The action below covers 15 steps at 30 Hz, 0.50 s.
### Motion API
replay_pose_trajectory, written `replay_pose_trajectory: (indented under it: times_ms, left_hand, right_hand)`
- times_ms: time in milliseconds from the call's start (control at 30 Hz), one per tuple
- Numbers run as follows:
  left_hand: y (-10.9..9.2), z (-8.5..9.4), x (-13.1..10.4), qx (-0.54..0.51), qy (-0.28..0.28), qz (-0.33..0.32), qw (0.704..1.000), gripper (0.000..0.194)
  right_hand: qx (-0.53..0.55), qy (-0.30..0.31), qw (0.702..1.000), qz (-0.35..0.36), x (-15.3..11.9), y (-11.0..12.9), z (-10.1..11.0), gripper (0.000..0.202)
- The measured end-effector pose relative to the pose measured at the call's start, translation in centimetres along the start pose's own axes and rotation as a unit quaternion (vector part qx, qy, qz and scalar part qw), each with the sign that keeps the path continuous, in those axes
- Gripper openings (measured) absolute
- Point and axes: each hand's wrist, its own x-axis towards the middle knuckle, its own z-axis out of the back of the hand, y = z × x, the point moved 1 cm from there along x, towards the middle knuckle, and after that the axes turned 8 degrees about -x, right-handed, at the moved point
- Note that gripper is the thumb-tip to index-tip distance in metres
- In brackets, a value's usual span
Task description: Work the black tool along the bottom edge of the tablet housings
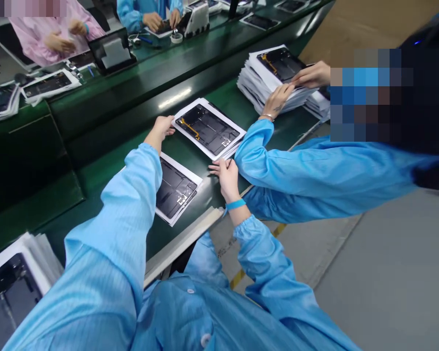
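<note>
A black tablet panel with an orange flex strip lies on a small stack of white sheets over the green bench. My left hand grips the stack's left corner, thumb near the top sheet and fingers at its edge. My right hand is at the near corner, its fingers bent against the sheets' edge; the exact grip there is partly hidden. A second black panel on white sheets lies just below, partly covered by my left sleeve.
At right, a co-worker's hands touch a tall stack of sheets topped by another panel. More panels on sheets lie at lower left. Two people work across the raised green ledge. The bench's pale edge runs before me.
</note>
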Motion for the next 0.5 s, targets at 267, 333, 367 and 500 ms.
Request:
replay_pose_trajectory:
  times_ms: [267, 333, 367, 500]
  left_hand:
    - [0.2, -0.1, 1.5, -0.039, -0.050, -0.010, 0.998, 0.033]
    - [0.4, 0.4, 0.9, -0.054, -0.055, -0.025, 0.997, 0.018]
    - [0.6, 0.6, 0.5, -0.066, -0.053, -0.033, 0.996, 0.008]
    - [1.7, 0.4, -2.2, -0.141, -0.016, -0.039, 0.989, 0.019]
  right_hand:
    - [-0.016, -0.021, 1.000, -0.013, 1.7, 0.8, -0.8, 0.037]
    - [-0.021, -0.021, 0.999, -0.018, 1.7, 0.9, -0.8, 0.037]
    - [-0.023, -0.023, 0.999, -0.022, 1.6, 0.9, -0.7, 0.037]
    - [-0.044, -0.049, 0.997, -0.045, 1.5, 0.9, 0.4, 0.023]
